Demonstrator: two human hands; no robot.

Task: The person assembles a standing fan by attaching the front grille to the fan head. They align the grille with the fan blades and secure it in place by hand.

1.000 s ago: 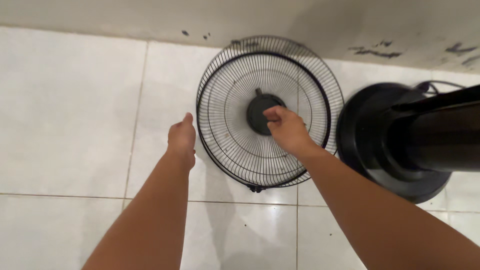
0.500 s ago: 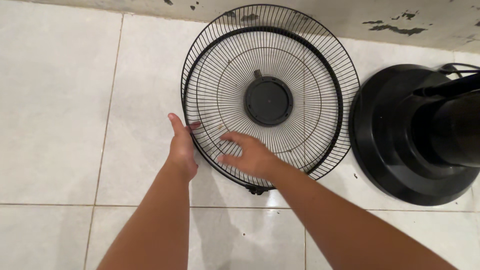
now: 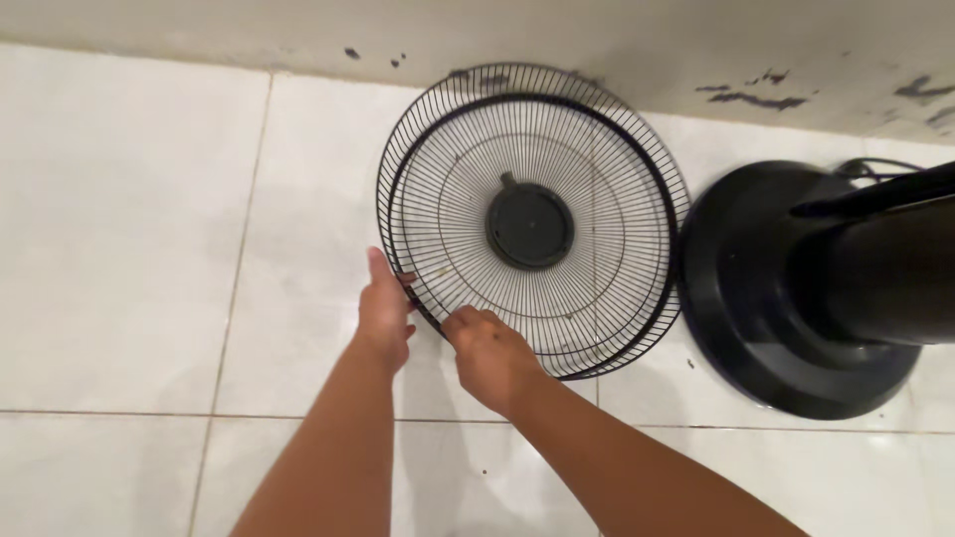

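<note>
On floor tiles | left hand (image 3: 383, 313), right hand (image 3: 487, 348): each grip pinching fan grille (image 3: 607, 214) rim

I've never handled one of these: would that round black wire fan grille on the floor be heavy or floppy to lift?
The fan grille is mostly thin wire and open gaps, so probably light for its width. The dark rim ring and solid centre hub likely keep it fairly stiff, with some flex. Left hand and right hand both meet its near rim; being round and leaning on the wall, it might slide on the glossy tiles.
</note>
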